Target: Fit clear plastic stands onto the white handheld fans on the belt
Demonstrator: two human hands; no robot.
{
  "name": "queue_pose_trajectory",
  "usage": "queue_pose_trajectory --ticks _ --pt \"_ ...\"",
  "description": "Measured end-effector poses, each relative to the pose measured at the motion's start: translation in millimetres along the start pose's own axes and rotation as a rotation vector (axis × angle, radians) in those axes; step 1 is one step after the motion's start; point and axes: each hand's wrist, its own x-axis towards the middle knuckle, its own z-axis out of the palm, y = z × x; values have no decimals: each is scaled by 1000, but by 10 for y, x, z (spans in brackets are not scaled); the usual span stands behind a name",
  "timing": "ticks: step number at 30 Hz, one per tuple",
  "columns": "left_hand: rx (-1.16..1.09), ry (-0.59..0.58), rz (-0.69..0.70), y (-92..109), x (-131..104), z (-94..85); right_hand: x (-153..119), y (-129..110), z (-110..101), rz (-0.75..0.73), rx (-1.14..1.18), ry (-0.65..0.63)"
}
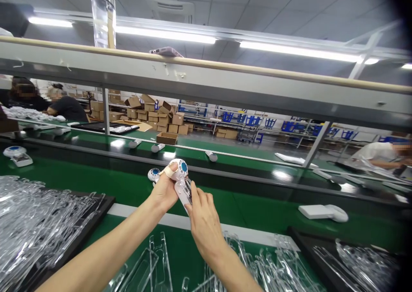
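My left hand (pixel 165 190) is closed around the neck of a white handheld device (pixel 182 193) with a round, perforated head and a blue centre. The device tilts, its handle pointing down and right. Along that handle, my right hand (pixel 204 217) grips from the right, thumb near the lower end. A shiny clear part shows at the handle beside the right fingertips; its full shape is hidden. Just behind my left hand lies a second white device (pixel 153 174) with a blue centre. Below my hands, clear plastic frames (pixel 161 262) lie loose on the green surface.
Black trays of clear plastic parts (pixel 41 223) (pixel 363 262) flank me. White devices (pixel 323 212) (pixel 18 155) lie right and left. Across the dark belt are more white pieces (pixel 211 156). Overhead, a shelf (pixel 257 79) holds a bottle (pixel 103 19) and a phone (pixel 166 51). Other people sit beyond.
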Motion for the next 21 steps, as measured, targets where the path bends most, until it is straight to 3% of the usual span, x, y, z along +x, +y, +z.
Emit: queue_pose_trajectory --ticks 7,12,15,19,21 --pt "73 -48 14 49 -41 21 -20 -98 -52 187 218 -172" --pt "106 -114 101 135 -43 72 -57 -1 -69 243 617 -296" --pt "152 -168 124 153 -5 58 -7 53 -94 236 676 -273" --pt "487 -179 -84 102 100 -96 74 86 -109 173 595 -199" --pt "568 -129 -88 60 131 -163 145 102 -66 251 669 -153"
